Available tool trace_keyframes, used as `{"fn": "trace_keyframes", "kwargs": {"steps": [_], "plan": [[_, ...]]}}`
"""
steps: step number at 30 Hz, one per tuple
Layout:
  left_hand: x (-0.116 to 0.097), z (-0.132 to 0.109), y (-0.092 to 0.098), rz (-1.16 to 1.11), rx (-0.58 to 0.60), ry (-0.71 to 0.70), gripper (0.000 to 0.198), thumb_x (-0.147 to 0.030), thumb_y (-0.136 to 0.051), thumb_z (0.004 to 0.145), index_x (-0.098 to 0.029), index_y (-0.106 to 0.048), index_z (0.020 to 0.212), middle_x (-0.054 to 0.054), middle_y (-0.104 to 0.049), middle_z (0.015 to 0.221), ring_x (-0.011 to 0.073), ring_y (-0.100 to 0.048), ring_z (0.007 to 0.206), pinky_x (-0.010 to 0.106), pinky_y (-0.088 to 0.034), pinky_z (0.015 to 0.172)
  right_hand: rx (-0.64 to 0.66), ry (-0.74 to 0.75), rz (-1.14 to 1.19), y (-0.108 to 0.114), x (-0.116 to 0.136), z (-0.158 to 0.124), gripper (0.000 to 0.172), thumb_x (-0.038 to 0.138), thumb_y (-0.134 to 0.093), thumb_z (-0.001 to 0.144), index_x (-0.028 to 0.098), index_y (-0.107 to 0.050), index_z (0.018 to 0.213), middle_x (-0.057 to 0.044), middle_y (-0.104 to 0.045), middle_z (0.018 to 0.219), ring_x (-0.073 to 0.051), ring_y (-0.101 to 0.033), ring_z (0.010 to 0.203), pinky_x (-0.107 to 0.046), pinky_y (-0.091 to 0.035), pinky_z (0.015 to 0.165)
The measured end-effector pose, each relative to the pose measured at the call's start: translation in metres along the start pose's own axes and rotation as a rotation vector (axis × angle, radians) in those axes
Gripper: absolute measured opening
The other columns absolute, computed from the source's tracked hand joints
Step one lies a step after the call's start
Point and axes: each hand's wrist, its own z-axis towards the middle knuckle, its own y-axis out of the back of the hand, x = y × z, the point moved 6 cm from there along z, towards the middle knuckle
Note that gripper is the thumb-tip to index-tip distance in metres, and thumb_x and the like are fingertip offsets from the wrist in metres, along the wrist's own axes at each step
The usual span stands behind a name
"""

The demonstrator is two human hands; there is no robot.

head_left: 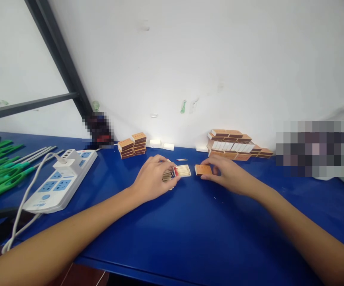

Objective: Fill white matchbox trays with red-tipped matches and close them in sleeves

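Observation:
Near the middle of the blue table, a white matchbox tray point(183, 171) holds red-tipped matches. My left hand point(154, 177) is at its left end, curled over a bunch of loose matches point(167, 176), thumb and fingertips touching the tray's end. To the right, my right hand point(224, 173) pinches an orange matchbox cover point(203, 170) between thumb and fingers, a small gap away from the tray. A few single matches point(181, 159) lie just behind the tray.
Stacked matchboxes stand at the back left point(132, 145) and back right point(230, 144), near small white trays point(168, 146). A power strip point(61, 186) with white cables and green-handled tools point(7, 174) occupy the left. The table's front edge point(136, 272) is below.

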Motion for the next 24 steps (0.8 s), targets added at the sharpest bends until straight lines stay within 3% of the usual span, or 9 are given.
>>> {"fn": "trace_keyframes", "kwargs": {"steps": [11, 19, 24], "plan": [[-0.001, -0.001, -0.001, 0.047, -0.01, -0.005, 0.027, -0.035, -0.077, 0.09, -0.021, -0.075, 0.113, 0.008, -0.075, 0.11, 0.0259, -0.065, 0.108, 0.045, -0.052, 0.096, 0.058, 0.117, 0.076, -0.003, 0.027, -0.002, 0.043, 0.052, -0.073, 0.092, 0.024, -0.071, 0.125, -0.004, -0.07, 0.09, -0.019, -0.059, 0.073, -0.033, -0.046, 0.068], [0.0, -0.001, -0.002, 0.043, -0.02, -0.019, 0.025, -0.035, -0.08, 0.087, -0.021, -0.075, 0.108, 0.008, -0.074, 0.107, 0.0243, -0.066, 0.099, 0.044, -0.054, 0.093, -0.005, 0.171, 0.037, 0.002, 0.03, -0.003, 0.042, 0.051, -0.071, 0.093, 0.021, -0.07, 0.123, -0.005, -0.07, 0.088, -0.019, -0.061, 0.071, -0.033, -0.048, 0.067], [0.002, -0.002, -0.003, 0.036, -0.031, -0.034, 0.025, -0.034, -0.081, 0.086, -0.021, -0.076, 0.106, 0.008, -0.073, 0.106, 0.0241, -0.068, 0.097, 0.045, -0.055, 0.092, -0.06, 0.248, 0.041, 0.001, 0.036, -0.004, 0.039, 0.046, -0.07, 0.095, 0.021, -0.069, 0.124, -0.009, -0.074, 0.107, -0.022, -0.066, 0.087, -0.035, -0.053, 0.074]]}}
